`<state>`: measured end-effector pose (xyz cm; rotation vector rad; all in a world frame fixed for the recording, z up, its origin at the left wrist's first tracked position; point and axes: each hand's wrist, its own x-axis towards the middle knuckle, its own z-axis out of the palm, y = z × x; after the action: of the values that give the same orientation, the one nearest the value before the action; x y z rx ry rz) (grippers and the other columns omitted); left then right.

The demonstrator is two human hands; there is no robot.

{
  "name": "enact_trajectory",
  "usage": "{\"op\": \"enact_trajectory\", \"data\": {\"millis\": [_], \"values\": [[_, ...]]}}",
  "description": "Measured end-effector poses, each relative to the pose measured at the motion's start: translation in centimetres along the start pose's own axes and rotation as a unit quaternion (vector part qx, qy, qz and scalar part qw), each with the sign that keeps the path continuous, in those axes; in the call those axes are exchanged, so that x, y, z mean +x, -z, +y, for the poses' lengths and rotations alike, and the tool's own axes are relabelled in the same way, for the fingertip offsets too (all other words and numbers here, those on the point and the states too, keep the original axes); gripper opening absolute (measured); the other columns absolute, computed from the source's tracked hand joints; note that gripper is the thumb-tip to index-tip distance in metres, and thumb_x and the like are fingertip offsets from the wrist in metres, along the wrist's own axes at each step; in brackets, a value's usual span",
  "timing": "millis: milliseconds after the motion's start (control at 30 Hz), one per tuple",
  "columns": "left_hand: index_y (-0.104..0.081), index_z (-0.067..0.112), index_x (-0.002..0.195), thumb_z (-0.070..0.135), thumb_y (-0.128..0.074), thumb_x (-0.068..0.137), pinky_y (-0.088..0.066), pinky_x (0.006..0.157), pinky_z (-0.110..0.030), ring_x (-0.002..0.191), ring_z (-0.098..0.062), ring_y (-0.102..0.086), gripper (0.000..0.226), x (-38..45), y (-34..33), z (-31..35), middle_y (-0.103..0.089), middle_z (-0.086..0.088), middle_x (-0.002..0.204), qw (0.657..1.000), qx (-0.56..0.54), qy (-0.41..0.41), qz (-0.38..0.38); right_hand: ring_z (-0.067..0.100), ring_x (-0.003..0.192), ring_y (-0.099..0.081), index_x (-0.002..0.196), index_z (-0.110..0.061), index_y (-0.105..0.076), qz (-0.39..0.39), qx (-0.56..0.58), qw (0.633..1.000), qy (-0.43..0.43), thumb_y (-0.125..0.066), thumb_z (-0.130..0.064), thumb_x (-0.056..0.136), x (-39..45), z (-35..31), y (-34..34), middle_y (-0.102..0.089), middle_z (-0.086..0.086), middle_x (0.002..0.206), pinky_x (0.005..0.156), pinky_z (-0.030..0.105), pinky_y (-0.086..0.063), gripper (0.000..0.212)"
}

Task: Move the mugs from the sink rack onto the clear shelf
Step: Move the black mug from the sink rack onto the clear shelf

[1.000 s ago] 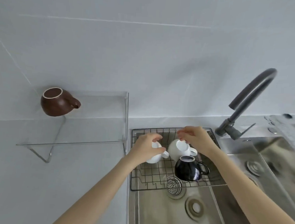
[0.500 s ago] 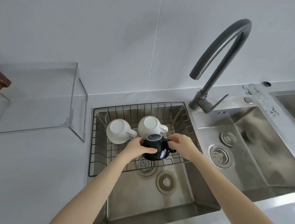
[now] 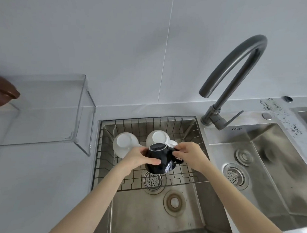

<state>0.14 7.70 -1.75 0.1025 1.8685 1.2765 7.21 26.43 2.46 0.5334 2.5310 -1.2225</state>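
A black mug [image 3: 158, 161], upside down, is held above the wire sink rack [image 3: 99, 149]. My left hand [image 3: 136, 158] wraps its left side and my right hand [image 3: 189, 155] pinches its handle. Behind it two white mugs rest upside down in the rack, one at the left [image 3: 124, 145], one at the right [image 3: 159, 137]. The clear shelf [image 3: 49, 111] stands on the counter to the left, with a brown mug [image 3: 1, 92] on it at the frame's left edge.
A tall grey tap [image 3: 226, 84] arches behind the sink [image 3: 162, 213] on the right. A second basin [image 3: 270, 165] with a strainer lies to the right. A white tiled wall runs behind everything.
Both hands left the white mugs and took hold of the black mug, which is now lifted and tilted slightly. The camera view swung right and down.
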Motion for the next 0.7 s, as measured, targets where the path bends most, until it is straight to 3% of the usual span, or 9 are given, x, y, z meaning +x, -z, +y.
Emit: {"op": "enact_trajectory", "data": {"millis": [100,200,300,400,467,600,700], "values": [[-0.066,0.02,0.102,0.024,-0.084,0.055,-0.047,0.074,-0.02,0.097,-0.012,-0.061,0.05,-1.6,2.2,2.2,-0.066,0.01,0.093,0.998,0.008,-0.042,0.045,0.024,0.091,-0.066,0.094,-0.01,-0.071,0.009,0.004,0.999,0.043,-0.06,-0.011,0.082,0.1,-3.3,1.2,-0.074,0.015,0.094,0.072,0.022,-0.047,0.016],[-0.068,0.023,0.097,0.028,-0.086,0.05,-0.049,0.082,-0.025,0.097,-0.014,-0.063,0.05,-3.6,5.0,4.9,-0.07,0.006,0.096,0.991,0.027,-0.097,0.088,0.019,0.079,-0.062,0.088,-0.009,-0.071,0.017,0.015,0.995,0.094,-0.061,-0.009,0.081,0.3,-7.2,2.2,-0.073,0.015,0.085,0.077,0.033,-0.049,0.012],[-0.068,0.023,0.096,0.028,-0.086,0.042,-0.052,0.086,-0.029,0.097,-0.013,-0.066,0.056,-6.4,8.4,7.3,-0.072,0.004,0.099,0.981,0.008,-0.148,0.126,0.015,0.076,-0.06,0.09,-0.008,-0.071,0.029,0.042,0.989,0.14,-0.063,-0.007,0.08,0.4,-11.8,2.7,-0.074,0.016,0.086,0.08,0.035,-0.05,0.013],[-0.068,0.029,0.091,0.026,-0.087,0.044,-0.053,0.085,-0.029,0.096,-0.011,-0.066,0.051,-8.9,12.0,8.8,-0.072,0.007,0.097,0.968,-0.006,-0.193,0.16,0.0,0.068,-0.061,0.091,-0.008,-0.071,0.043,0.054,0.98,0.187,-0.064,-0.007,0.08,0.8,-16.2,2.3,-0.072,0.001,0.076,0.076,0.02,-0.049,0.013],[-0.068,0.03,0.093,0.034,-0.085,0.036,-0.052,0.09,-0.033,0.099,-0.012,-0.065,0.06,-10.2,14.4,9.4,-0.072,0.006,0.101,0.959,-0.008,-0.211,0.191,-0.009,0.059,-0.059,0.09,-0.009,-0.071,0.047,0.072,0.973,0.213,-0.063,-0.005,0.08,1.2,-19.0,1.5,-0.069,-0.005,0.074,0.069,0.009,-0.047,0.013],[-0.067,0.028,0.101,0.036,-0.083,0.033,-0.05,0.095,-0.037,0.102,-0.011,-0.064,0.07,-11.9,18.8,10.1,-0.072,0.006,0.105,0.942,-0.007,-0.246,0.23,-0.01,0.055,-0.06,0.094,-0.003,-0.069,0.061,0.11,0.959,0.253,-0.059,0.002,0.08,2.3,-23.8,-0.6,-0.067,0.001,0.077,0.058,0.002,-0.046,0.018],[-0.066,0.029,0.1,0.037,-0.082,0.032,-0.051,0.094,-0.037,0.102,-0.012,-0.064,0.07,-12.6,22.1,10.4,-0.072,0.006,0.106,0.931,0.002,-0.26,0.255,-0.004,0.059,-0.062,0.095,-0.001,-0.068,0.062,0.117,0.954,0.269,-0.058,0.003,0.081,3.7,-26.8,-2.2,-0.067,0.001,0.077,0.065,0.008,-0.052,0.017]]}}
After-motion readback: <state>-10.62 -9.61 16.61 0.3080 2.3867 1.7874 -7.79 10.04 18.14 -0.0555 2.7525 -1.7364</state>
